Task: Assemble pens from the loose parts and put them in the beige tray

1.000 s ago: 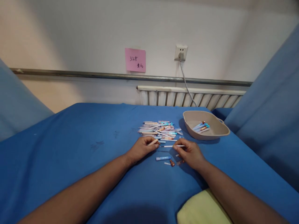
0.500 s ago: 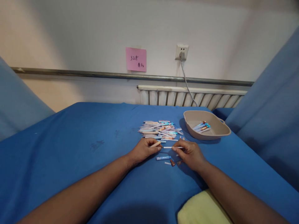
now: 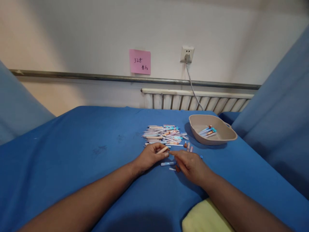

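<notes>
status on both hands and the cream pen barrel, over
Left hand: gripping cream pen barrel. Right hand: at its end, grip unclear. Close by: blue pen piece, pen pile beyond.

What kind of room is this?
Possibly a curtained-off indoor bay, somewhat ward-like: blue curtains on both sides, a metal rail along the wall, and a radiator. Its exact use isn't clear.

Left hand (image 3: 155, 154) masks near end of cream cylindrical pen barrel (image 3: 162, 150); detail at right hand's fingertips (image 3: 172, 152) too small to tell. Right hand (image 3: 193, 166) hides right end of pale-blue pen tube (image 3: 166, 164). Pale-yellow fabric (image 3: 205, 217) cropped at near edge; light-blue cloth curtains (image 3: 280, 87) cropped left and right. White metal radiator's (image 3: 188, 102) base hidden behind blue-covered surface (image 3: 72, 145).
</notes>
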Available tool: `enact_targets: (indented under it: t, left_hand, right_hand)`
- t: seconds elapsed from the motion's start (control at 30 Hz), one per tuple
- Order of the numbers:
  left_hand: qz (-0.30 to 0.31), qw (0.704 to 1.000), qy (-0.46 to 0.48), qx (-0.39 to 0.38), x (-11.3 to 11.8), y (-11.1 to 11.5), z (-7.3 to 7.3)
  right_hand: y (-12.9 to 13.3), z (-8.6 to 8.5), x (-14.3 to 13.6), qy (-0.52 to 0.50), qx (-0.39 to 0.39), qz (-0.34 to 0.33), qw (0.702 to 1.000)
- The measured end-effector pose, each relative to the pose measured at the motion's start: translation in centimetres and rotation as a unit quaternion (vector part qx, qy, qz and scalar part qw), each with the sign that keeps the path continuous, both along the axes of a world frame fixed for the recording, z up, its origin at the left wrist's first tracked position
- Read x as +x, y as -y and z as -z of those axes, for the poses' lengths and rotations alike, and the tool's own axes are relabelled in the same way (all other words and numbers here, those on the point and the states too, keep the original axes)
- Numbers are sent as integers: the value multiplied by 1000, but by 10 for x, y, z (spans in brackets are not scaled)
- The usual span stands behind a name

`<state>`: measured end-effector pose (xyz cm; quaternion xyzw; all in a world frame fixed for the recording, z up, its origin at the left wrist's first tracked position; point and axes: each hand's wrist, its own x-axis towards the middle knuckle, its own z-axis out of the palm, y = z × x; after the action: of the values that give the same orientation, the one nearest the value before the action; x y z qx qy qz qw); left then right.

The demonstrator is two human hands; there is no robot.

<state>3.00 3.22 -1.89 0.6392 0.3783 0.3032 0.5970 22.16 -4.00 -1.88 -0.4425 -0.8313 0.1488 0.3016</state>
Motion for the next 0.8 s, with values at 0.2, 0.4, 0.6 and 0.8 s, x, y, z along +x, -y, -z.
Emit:
enact_targets:
  t: [0.2, 0.4, 0.6, 0.8]
  left_hand:
    - [-1, 969, -147, 198, -5, -9, 0]
    - [24, 922, -241, 303, -13, -6, -15]
    - [65, 894, -284, 340, -31, -10, -31]
    - [154, 767, -396, 481, -35, -4, -60]
  right_hand:
    - [-8, 6, 3, -66, 41, 79, 994]
    - [-12, 8, 7, -94, 23, 103, 990]
    - [-11, 9, 7, -93, 13, 105, 990]
    - [-12, 11, 7, -93, 0, 98, 991]
